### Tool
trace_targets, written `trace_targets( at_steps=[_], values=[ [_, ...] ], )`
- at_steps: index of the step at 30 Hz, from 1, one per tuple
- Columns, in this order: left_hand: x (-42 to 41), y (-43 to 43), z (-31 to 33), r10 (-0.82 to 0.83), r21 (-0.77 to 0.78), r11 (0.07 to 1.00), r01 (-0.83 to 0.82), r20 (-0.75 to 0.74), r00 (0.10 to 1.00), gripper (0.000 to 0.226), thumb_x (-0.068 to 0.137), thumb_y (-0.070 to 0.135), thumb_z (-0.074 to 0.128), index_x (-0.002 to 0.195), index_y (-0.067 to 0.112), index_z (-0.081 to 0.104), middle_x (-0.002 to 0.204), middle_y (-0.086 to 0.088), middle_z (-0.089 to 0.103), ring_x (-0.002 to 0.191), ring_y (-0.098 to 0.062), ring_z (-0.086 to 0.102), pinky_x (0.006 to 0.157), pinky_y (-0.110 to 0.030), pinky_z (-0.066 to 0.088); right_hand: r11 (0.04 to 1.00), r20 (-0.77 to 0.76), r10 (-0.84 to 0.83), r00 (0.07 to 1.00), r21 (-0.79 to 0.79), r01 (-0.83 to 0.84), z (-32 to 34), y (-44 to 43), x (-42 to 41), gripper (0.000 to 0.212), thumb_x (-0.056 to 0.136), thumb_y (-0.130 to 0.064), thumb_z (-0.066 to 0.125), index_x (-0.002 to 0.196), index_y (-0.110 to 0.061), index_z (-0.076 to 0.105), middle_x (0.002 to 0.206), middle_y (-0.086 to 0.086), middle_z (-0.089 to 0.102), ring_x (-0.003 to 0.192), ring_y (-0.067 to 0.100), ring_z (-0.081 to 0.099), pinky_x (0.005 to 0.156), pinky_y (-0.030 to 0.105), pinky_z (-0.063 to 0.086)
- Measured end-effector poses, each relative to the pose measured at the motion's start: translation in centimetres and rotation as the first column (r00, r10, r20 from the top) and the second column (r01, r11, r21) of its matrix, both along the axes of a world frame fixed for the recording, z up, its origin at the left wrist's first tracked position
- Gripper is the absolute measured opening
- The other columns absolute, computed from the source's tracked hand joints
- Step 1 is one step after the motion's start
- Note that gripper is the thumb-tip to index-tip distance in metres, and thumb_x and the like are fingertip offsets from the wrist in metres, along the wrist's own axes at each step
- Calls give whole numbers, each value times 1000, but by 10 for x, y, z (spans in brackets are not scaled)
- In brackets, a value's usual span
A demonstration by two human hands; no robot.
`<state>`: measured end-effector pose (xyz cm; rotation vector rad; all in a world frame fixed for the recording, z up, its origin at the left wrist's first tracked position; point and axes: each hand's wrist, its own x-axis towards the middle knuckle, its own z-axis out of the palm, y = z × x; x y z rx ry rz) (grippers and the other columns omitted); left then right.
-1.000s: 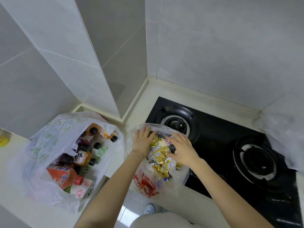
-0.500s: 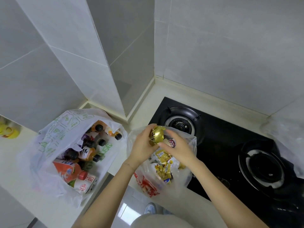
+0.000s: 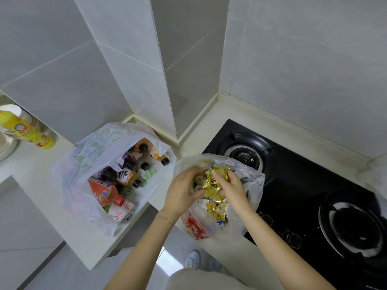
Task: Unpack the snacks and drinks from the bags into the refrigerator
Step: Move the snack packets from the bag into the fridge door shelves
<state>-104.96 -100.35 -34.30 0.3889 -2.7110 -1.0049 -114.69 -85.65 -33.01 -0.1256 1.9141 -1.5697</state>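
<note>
You're unpacking snacks: your left hand (image 3: 183,190) and right hand (image 3: 233,188), each grip clamped round the crinkly gold foil snack packets (image 3: 215,183), at the mouth of the clear plastic bag (image 3: 254,185) on the bench (image 3: 201,130). Next, I'd judge, lift them clear without snagging.

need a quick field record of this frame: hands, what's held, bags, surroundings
left hand: holds the gold snack packets from the left
right hand: fingers curled on the same packets from the right
snack bag: clear plastic, open, under both hands, against the left edge of the gas hob; more packets inside
drinks bag: white with green print, open, left of the snack bag, full of bottles
refrigerator: not in view
other: yellow bottle on the counter, far left
</note>
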Motion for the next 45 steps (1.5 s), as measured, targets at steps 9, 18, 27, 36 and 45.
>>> trace_targets(
  at_steps=[9,18,27,36,45],
  values=[
    [9,-8,-17,41,-245,970,4,176,984,90,71,87,37,124,18,61,117,-1,68,113,-25,58,100,-41,40,985,-155,131,979,131,-111,5,1,-4,48,81,-55,64,115,-22,58,111,-2,65,107,15,60,94,37,50],
    [3,-20,-40,176,-372,924,-88,210,962,20,69,22,84,81,12,72,79,-5,70,81,-32,64,80,-41,51,936,-186,305,934,239,-258,0,5,-14,48,78,-51,69,118,-25,58,106,-8,64,101,12,60,90,36,51],
    [-5,-15,-51,245,-469,882,-52,360,900,43,51,30,91,84,11,71,82,-5,66,81,-30,62,89,-41,51,953,-208,272,940,193,-233,10,5,-10,18,85,-36,71,94,-36,56,93,-13,65,90,7,62,81,25,50],
    [-1,-15,-35,172,-185,974,-128,249,953,43,71,23,81,110,11,70,114,-5,65,111,-28,55,102,-33,36,974,-226,201,953,154,-169,19,11,-9,16,86,-32,70,93,-38,57,93,-14,66,90,4,63,78,20,49],
    [-1,12,55,245,588,786,-191,-13,969,26,80,24,79,98,17,62,92,4,65,89,-10,61,82,-20,48,999,-109,9,994,36,-5,26,12,2,38,84,-37,71,112,-18,54,102,-3,68,96,10,66,83,29,54]
  ],
)
